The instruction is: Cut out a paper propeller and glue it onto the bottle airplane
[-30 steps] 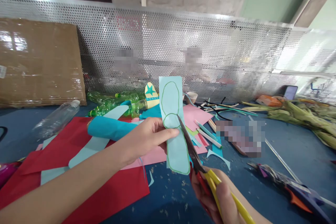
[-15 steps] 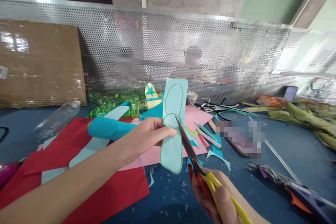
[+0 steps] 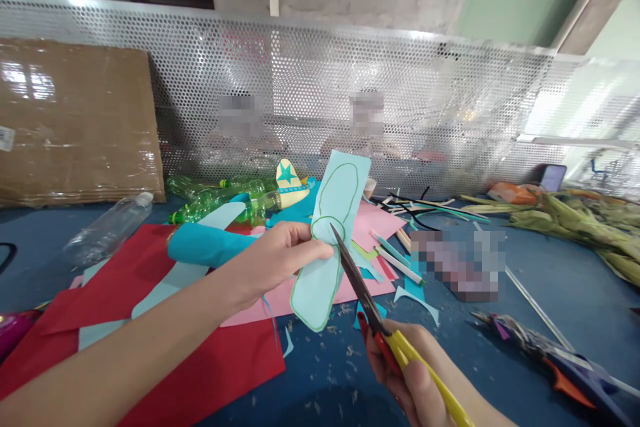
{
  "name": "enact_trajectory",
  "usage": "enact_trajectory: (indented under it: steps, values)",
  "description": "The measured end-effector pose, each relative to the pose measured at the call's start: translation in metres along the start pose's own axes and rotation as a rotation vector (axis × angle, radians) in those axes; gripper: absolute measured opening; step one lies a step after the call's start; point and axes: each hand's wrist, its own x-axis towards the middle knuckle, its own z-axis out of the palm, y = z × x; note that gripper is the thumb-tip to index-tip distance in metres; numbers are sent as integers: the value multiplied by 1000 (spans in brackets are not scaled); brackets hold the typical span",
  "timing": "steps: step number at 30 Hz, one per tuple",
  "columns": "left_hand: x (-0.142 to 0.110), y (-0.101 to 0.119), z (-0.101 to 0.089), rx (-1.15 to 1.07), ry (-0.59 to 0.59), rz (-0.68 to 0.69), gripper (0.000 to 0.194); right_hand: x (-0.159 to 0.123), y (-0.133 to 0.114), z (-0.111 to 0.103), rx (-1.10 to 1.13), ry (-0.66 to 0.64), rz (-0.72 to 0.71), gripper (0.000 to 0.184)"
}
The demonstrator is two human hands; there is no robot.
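Note:
My left hand (image 3: 273, 260) pinches a light blue paper cut-out (image 3: 330, 233) with a green drawn outline, held up above the blue table (image 3: 565, 280). The paper leans to the right at its top. My right hand (image 3: 420, 380) grips yellow and red scissors (image 3: 385, 333). Their dark blades point up and left, and the tip touches the paper's narrow waist beside my left thumb.
Red paper (image 3: 210, 360), pink paper (image 3: 373, 220) and light blue offcuts lie under my left arm. Green plastic bottles (image 3: 220, 200), a clear bottle (image 3: 107, 230) and a cardboard sheet (image 3: 75, 120) stand at the left. Corn husks (image 3: 585, 220) lie at the right. A perforated metal screen (image 3: 400, 93) backs the table.
The paper has turned clockwise, its top swinging right and its lower end moving left. The scissor tip has advanced along the green line toward the waist.

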Motion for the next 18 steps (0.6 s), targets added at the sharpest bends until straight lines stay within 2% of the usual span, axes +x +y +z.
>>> enact_trajectory:
  steps: [12, 15, 18]
  values:
    - [0, 3, 1, 23, 5, -21, 19, 2, -1, -4, 11, -65, 16, 71]
    - [1, 3, 1, 32, 48, -22, 25, 1, -2, -4, 0, -51, 27, 71]
    - [3, 1, -1, 96, 130, -1, 33, 6, 1, -5, -51, -64, -41, 70]
